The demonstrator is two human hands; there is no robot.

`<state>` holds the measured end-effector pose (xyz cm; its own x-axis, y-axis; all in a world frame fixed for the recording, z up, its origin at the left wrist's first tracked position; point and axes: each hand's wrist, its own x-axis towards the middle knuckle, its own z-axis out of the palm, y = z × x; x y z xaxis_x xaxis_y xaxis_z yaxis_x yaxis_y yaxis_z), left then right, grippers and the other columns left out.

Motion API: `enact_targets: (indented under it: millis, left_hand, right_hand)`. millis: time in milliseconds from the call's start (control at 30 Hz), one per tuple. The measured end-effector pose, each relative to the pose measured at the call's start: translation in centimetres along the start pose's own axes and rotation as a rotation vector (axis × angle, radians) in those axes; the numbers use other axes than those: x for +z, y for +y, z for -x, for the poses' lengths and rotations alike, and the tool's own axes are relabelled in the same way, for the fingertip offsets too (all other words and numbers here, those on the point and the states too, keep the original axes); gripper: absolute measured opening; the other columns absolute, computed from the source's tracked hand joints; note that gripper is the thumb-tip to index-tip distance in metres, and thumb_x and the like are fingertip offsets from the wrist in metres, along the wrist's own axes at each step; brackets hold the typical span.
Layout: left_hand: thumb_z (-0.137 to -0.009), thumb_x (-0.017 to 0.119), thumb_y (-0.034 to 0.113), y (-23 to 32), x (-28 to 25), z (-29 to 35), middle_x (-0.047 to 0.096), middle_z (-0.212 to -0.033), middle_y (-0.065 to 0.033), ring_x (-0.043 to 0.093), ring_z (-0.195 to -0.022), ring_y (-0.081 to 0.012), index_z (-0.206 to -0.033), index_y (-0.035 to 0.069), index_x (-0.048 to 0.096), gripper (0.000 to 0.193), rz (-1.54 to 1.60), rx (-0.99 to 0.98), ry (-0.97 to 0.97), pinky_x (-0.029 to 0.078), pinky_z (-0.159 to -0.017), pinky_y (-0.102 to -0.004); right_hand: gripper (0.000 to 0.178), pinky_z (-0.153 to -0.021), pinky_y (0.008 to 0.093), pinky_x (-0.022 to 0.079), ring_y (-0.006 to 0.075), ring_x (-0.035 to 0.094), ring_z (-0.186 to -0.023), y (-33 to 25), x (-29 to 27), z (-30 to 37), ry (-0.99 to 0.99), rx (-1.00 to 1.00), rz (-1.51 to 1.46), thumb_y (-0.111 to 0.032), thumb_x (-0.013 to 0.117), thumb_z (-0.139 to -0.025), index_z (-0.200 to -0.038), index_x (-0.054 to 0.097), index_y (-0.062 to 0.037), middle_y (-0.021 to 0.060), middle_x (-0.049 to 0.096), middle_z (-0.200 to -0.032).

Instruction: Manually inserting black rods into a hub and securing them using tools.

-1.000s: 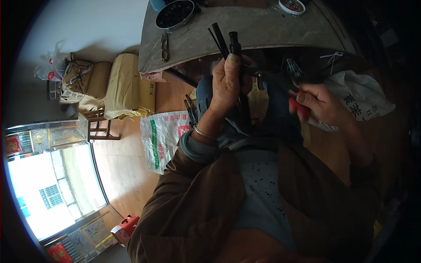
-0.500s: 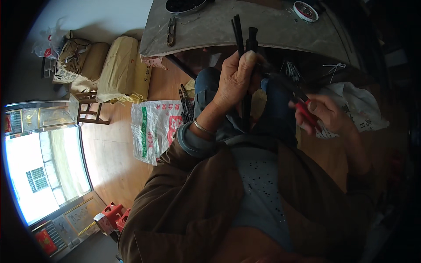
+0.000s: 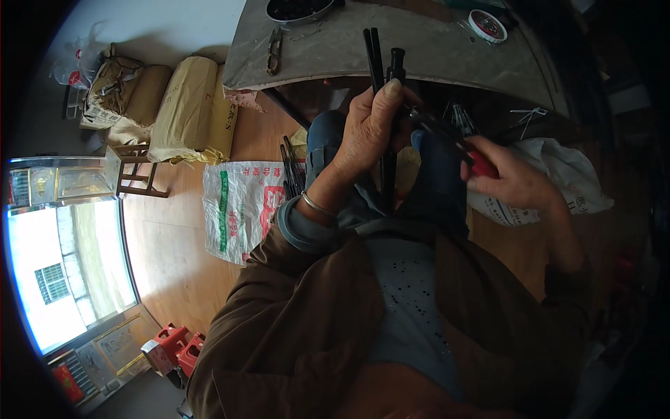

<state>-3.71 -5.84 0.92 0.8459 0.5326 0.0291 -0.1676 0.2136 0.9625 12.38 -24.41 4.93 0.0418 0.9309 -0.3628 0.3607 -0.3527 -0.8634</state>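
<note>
Upright in front of my lap stands a bundle of long black rods (image 3: 375, 56), one of them thicker with a knobbed end. My left hand (image 3: 370, 126) wraps round it, thumb on top, with a metal bangle at the wrist. My right hand (image 3: 513, 174) is closed round the red handle of a tool (image 3: 481, 162) with a long dark shaft. The shaft slants up to the left, its tip close to the rods beside my left fingers. Shadow hides the exact contact and the tool's kind.
Ahead is a grey table (image 3: 419, 49) bearing a dark bowl (image 3: 299, 10), thread snips (image 3: 273, 52) and a round white dish (image 3: 487, 26). Printed sacks (image 3: 234, 202) and black rods (image 3: 292, 167) lie on the floor. Wrapped rolls (image 3: 185, 108), a wooden stool (image 3: 139, 171) and red stools (image 3: 171, 342) stand left.
My right hand has moved slightly left and up with the red-handled tool, its tip nearing the rods. The rods and my left hand have shifted slightly left.
</note>
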Motion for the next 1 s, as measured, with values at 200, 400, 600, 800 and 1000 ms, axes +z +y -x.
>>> enact_targets:
  millis: [200,400,600,800,1000]
  left_hand:
    - [-0.096,0.046,0.049,-0.2,0.1,-0.3,0.053,-0.059,-0.0020,0.047,-0.043,-0.0069,-0.088,0.002,0.059,0.050,0.065,0.012,0.050,0.035,-0.039,-0.0208]
    - [-0.096,0.045,0.051,0.1,0.5,-0.3,0.055,-0.062,-0.0025,0.046,-0.043,-0.0066,-0.087,0.001,0.060,0.053,0.021,0.034,0.063,0.034,-0.039,-0.0208]
    - [-0.097,0.034,0.056,0.3,0.0,-0.7,0.054,-0.059,-0.0040,0.046,-0.044,-0.0094,-0.090,0.000,0.061,0.062,0.020,-0.007,-0.098,0.036,-0.043,-0.0225]
    - [-0.096,0.034,0.057,0.3,-0.1,-0.8,0.049,-0.054,-0.0025,0.044,-0.044,-0.0094,-0.090,0.000,0.061,0.064,0.069,-0.041,-0.136,0.035,-0.043,-0.0229]
    - [-0.095,0.036,0.058,0.0,0.0,-1.3,0.047,-0.053,-0.0012,0.043,-0.044,-0.0086,-0.090,0.000,0.061,0.064,0.103,-0.063,-0.145,0.033,-0.043,-0.0227]
  right_hand:
    - [0.042,-0.045,0.0245,0.040,0.0099,0.050,-0.052,0.4,4.7,0.2,0.085,0.077,-0.492,-0.039,0.046,-0.098,-0.114,0.052,0.0002,0.0029,0.053,-0.072]
    - [0.043,-0.047,0.0251,0.044,0.0108,0.053,-0.052,2.3,8.7,-0.7,-0.226,0.006,-1.105,-0.039,0.047,-0.097,-0.113,0.051,0.0007,0.0028,0.053,-0.069]
    - [0.042,-0.056,0.0264,0.050,0.0152,0.062,-0.063,-1.0,4.6,0.1,-0.086,0.081,-0.668,-0.034,0.047,-0.098,-0.116,0.049,0.0040,0.0073,0.059,-0.075]
    - [0.044,-0.055,0.0273,0.049,0.0131,0.058,-0.060,-0.4,4.0,0.2,-0.124,0.113,-0.664,-0.037,0.046,-0.098,-0.113,0.049,0.0040,0.0043,0.053,-0.072]
    - [0.042,-0.047,0.0257,0.043,0.0087,0.046,-0.051,0.6,5.2,-0.8,-0.094,0.129,-0.731,-0.042,0.041,-0.099,-0.096,0.050,-0.0013,0.0000,0.044,-0.063]
